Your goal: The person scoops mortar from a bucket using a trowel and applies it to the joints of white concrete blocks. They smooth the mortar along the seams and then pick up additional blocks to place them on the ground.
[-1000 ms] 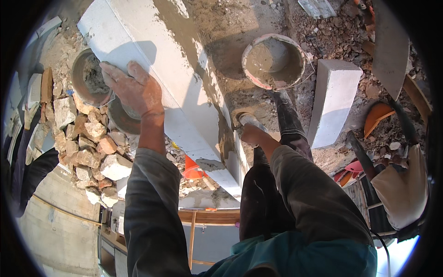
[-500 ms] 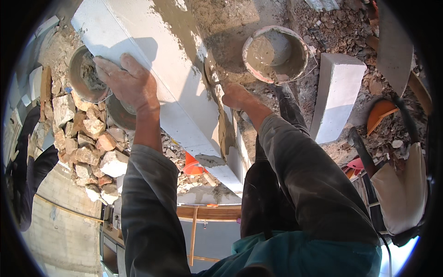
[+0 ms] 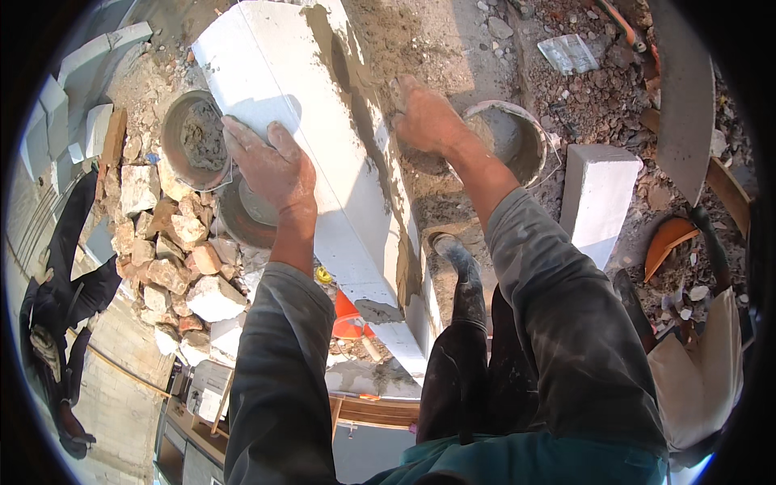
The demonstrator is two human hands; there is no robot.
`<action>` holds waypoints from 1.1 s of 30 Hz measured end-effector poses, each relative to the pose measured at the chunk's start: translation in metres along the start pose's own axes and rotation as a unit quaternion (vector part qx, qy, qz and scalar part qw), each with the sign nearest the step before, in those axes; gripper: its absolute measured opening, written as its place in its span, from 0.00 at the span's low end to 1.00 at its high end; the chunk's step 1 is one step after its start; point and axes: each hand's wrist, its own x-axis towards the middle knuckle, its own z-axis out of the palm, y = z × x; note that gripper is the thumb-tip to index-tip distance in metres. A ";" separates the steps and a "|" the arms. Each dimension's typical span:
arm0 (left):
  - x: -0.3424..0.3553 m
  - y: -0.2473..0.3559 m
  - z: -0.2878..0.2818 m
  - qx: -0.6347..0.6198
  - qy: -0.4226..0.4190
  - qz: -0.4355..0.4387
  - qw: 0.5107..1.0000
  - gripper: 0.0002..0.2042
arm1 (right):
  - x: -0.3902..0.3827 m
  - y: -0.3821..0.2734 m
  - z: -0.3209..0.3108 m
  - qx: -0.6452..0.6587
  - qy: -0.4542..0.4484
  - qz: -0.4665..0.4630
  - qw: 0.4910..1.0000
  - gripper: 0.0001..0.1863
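A long pale block wall (image 3: 331, 186) runs diagonally between my arms, with grey wet mortar (image 3: 408, 267) along its right edge. My left hand (image 3: 275, 166) is over the wall's left side, its fingers stretched out and the thumb apart, holding nothing. Beyond the mortared edge, my right hand (image 3: 428, 121) is closed with the fingers curled. What it grips, if anything, is hidden. Close by the right hand stands a bucket (image 3: 529, 174) of grey mortar, partly covered by my forearm. Another mortar bucket (image 3: 174, 113) stands left of my left hand.
A second bucket (image 3: 242, 230) sits lower left, above a heap of broken stones (image 3: 170, 267). A loose white block (image 3: 600, 198) stands at right, near a wide grey blade (image 3: 683, 113). An orange object (image 3: 347, 319) lies by the wall's near end. Another person (image 3: 69, 323) is at far left.
My right hand has moved farther along the wall, away from me. The view has shifted, so the wall and buckets sit lower and farther right. The left hand stays open by the wall.
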 end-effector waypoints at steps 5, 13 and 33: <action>-0.002 -0.011 0.007 0.021 0.032 0.022 0.999 0.35 | -0.047 -0.002 0.051 -0.049 -0.158 0.096 0.982 0.28; -0.001 -0.003 0.007 -0.013 0.023 -0.005 1.000 0.38 | 0.105 -0.063 -0.066 -0.026 -0.015 -0.070 0.997 0.17; -0.011 -0.079 0.030 0.032 0.153 0.155 0.975 0.23 | -0.295 0.060 0.168 -0.049 -0.307 0.211 0.927 0.33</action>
